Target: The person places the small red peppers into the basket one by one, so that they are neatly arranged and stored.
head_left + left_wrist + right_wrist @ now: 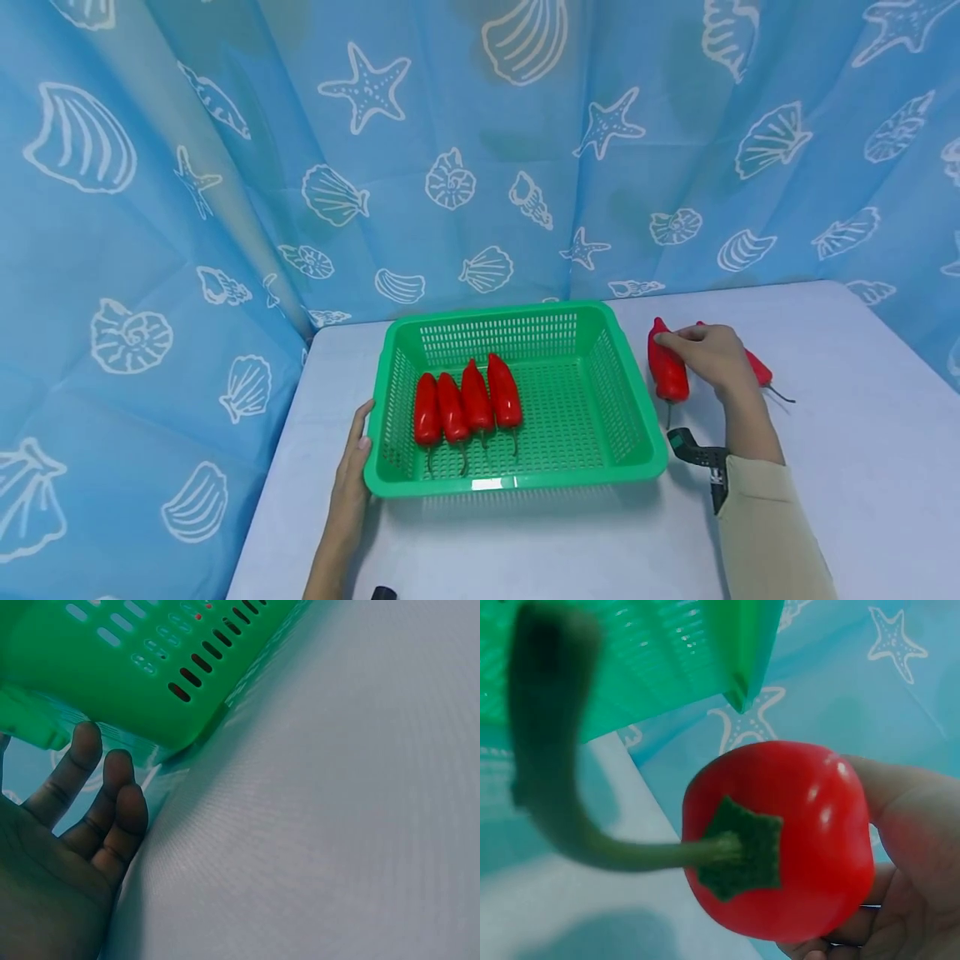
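Right of the green plastic basket, my right hand pinches a red chili pepper between thumb and fingers. In the right wrist view this pepper shows its green cap and curved stem toward the camera. A second red pepper lies on the table, partly hidden behind that hand. Several red peppers lie side by side in the left half of the basket, stems toward me. My left hand rests at the basket's left wall, fingers extended; the left wrist view shows the fingers beside the basket's corner.
A white-covered table carries the basket and the loose peppers. Behind it and along the left hangs a blue curtain with white shells and starfish. A black wrist camera mount sits on the right wrist.
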Available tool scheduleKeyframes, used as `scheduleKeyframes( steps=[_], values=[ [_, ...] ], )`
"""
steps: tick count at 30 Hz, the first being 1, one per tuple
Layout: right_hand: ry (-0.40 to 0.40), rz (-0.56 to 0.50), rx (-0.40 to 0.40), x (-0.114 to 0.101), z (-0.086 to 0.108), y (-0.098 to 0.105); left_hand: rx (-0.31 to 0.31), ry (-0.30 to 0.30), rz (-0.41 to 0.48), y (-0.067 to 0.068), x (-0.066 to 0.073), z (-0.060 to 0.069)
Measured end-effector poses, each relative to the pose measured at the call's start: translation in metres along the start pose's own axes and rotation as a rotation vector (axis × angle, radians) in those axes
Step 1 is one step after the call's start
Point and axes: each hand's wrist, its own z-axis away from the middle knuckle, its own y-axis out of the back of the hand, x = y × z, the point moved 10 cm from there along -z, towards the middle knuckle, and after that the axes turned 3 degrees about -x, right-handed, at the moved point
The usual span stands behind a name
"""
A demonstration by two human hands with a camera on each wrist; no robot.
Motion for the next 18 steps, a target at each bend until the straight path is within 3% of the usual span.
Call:
scheduleKeyframes(
  steps=[9,18],
  values=[
    [0.048,-0.019,0.062,-0.010,0.009,0.012,0.011,-0.034,0.025,-0.004,0.000,-0.007],
    [0.070,-0.059,0.076,-0.013,0.028,0.016,-0.007,-0.042,0.021,0.000,0.001,-0.004]
  ],
)
